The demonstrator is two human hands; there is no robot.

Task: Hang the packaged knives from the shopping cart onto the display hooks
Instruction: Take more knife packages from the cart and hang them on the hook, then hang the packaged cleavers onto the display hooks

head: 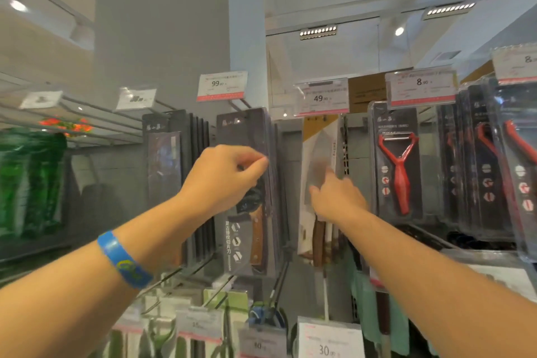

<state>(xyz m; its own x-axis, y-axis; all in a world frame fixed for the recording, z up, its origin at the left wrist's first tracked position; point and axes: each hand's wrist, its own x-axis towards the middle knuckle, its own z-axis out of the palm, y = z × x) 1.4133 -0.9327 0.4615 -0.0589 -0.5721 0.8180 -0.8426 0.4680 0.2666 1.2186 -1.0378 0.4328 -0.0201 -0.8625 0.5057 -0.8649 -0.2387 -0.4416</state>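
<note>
Our left hand [223, 177] pinches the right edge of the dark knife pack [247, 241], which appears hung below the 99 price tag [222, 86]. Our right hand [338, 197] reaches the pale knife pack [318, 154] alongside; blur hides whether it grips. Risk: if the dark pack sits short on its hook [239, 105], letting go could drop it.

The cleaver pack [247, 241] is hung between a row of packs [174, 171] on the left and the knife pack [319, 142] on the right. The peeler packs [398, 166] are hung further right, price tags [222, 86] above.
</note>
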